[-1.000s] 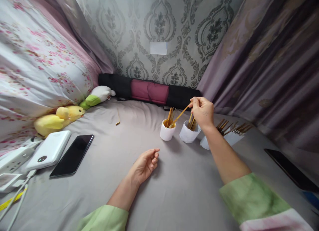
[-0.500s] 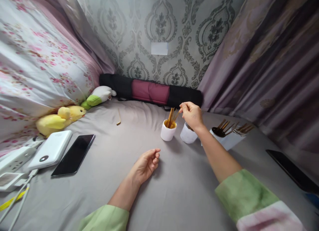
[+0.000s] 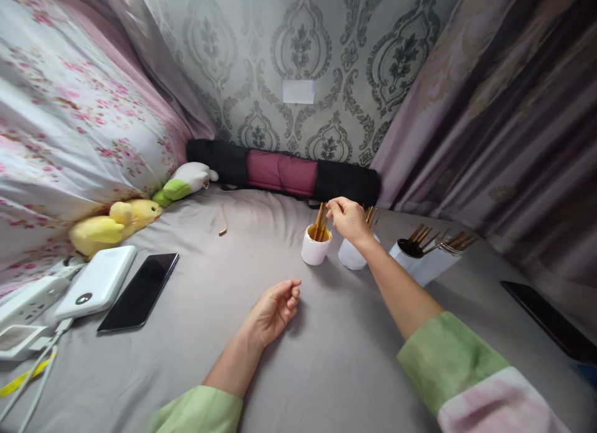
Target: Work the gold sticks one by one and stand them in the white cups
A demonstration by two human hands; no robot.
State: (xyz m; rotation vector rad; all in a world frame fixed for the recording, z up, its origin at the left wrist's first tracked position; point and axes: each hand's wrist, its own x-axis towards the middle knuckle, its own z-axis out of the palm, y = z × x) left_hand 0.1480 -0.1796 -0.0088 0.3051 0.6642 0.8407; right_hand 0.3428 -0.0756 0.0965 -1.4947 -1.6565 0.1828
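Note:
My right hand pinches at the top of the thin brown sticks that stand in a white cup with a yellow inside. Its fingertips seem closed on one stick, partly hidden by the fingers. Under my right wrist is a second white cup with sticks, partly covered by the hand. My left hand rests on the grey sheet nearer to me, fingers curled in and holding nothing. Further right, behind my forearm, two more white containers hold dark brown sticks.
On the left lie a black phone, a white power bank, a power strip with cables and two plush toys. A small golden bent piece lies on the sheet. A black-and-maroon bag lines the wall; another dark phone is at right.
My right hand has moved slightly left, bringing the slanted stick in against the others in the yellow-lined cup. Sticks in the second cup now show behind the hand. My left hand stays put.

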